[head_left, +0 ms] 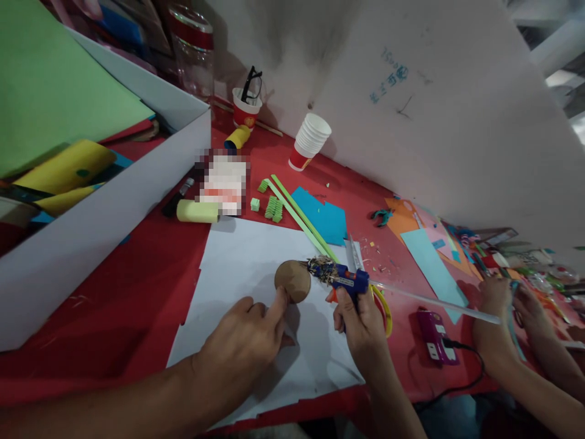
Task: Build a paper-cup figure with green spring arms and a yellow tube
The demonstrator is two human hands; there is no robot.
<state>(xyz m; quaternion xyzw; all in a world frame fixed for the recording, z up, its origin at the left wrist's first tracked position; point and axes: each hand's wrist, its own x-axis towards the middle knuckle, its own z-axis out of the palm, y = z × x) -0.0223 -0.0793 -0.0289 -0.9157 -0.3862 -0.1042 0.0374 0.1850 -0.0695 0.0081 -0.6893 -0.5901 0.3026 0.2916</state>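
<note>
A round brown cardboard disc [295, 277] is gripped at its lower edge by the fingers of my left hand [249, 335], above a white sheet of paper [242, 256]. My right hand [365, 332] is closed round the handle of a blue glue gun [350, 279], a finger by its orange trigger. The gun's nozzle, crusted with brown residue, points left and meets the disc's upper right edge; whether it touches I cannot tell. A long clear glue stick [434, 297] juts from the gun's back. Partly hidden behind it lie silver blades and a yellow loop [387, 311], apparently scissors.
Folded green paper strips [274, 208] and blue paper [326, 213] lie beyond the sheet. Paper cups [312, 140] stand by the wall. A white box [137, 158] fills the left. At right are a purple power socket [434, 338] with a cord and another person's hands [496, 305].
</note>
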